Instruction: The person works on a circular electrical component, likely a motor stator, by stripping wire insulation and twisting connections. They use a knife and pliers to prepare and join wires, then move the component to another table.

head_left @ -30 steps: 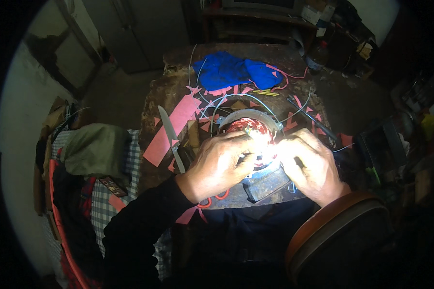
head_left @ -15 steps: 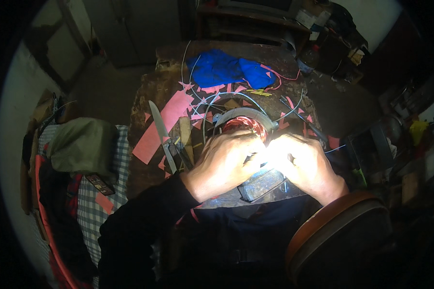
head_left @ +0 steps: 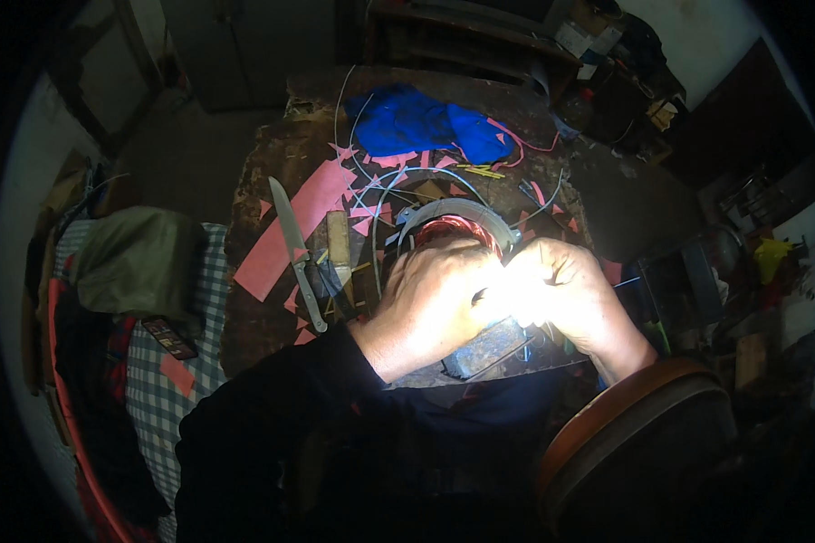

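A round grey metal motor housing (head_left: 473,210) stands on the table in front of me, with reddish copper windings (head_left: 451,228) inside its rim. My left hand (head_left: 435,294) rests over the near left side of the windings, its fingers bent and closed. Close beside it, my right hand (head_left: 575,294) has thumb and fingers pinched together. Strong glare whitens the fingertips of both hands, so whatever they pinch is hidden. Below the hands shows a worn blue-grey block-shaped part (head_left: 489,351), next to the housing.
Left of the housing lie a knife (head_left: 292,244), a pink sheet (head_left: 303,222), a small wooden block (head_left: 338,240) and pink scraps. Thin pale wire (head_left: 385,195) loops behind. Farther back are a blue cloth (head_left: 407,122) and yellow sticks (head_left: 480,171). A checked cloth (head_left: 167,425) covers a surface at left.
The whole view has shifted slightly, moving the table items a little left. My right hand has turned, its fingers curled higher near the housing rim. My left hand stays over the windings.
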`<state>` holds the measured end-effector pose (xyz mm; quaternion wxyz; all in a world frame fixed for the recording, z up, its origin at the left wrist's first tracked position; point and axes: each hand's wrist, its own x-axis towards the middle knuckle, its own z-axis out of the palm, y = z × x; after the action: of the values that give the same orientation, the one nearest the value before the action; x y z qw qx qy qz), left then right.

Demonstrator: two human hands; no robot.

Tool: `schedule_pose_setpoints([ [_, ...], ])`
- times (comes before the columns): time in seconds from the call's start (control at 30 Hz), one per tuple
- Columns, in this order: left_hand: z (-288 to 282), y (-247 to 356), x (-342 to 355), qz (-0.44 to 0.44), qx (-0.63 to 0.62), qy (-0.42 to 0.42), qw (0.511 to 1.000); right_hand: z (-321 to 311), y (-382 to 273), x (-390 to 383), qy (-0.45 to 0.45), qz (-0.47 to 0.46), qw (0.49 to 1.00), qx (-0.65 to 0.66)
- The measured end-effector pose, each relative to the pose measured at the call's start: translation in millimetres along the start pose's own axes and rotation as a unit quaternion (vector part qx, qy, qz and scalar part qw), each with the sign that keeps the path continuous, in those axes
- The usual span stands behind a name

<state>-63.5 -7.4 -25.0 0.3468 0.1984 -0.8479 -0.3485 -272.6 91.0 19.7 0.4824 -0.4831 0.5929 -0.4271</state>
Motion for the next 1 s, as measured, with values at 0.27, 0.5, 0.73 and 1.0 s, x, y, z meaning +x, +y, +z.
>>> schedule_pose_setpoints([
  [0.27, -1.8, -0.2, 0.8, -0.024, -0.017, -0.023, 0.999, -0.8, -5.7, -1.3, -0.03, 0.062, 0.996, 0.058],
  [0.5, -1.3, -3.1, 1.1, -0.029, -0.019, -0.03, 0.999, -9.5, -24.2, -6.7, -0.027, -0.3, 0.828, -0.472],
  [0.73, -1.3, -5.4, 0.4, -0.02, -0.021, -0.038, 0.999, -20.9, -26.9, -1.6, -0.086, -0.447, 0.648, -0.61],
  [1.0, 3.7, -6.8, -0.7, 0.011, -0.011, -0.006, 1.0, 3.4, -31.5, 0.0, -0.031, -0.343, 0.802, -0.488],
])
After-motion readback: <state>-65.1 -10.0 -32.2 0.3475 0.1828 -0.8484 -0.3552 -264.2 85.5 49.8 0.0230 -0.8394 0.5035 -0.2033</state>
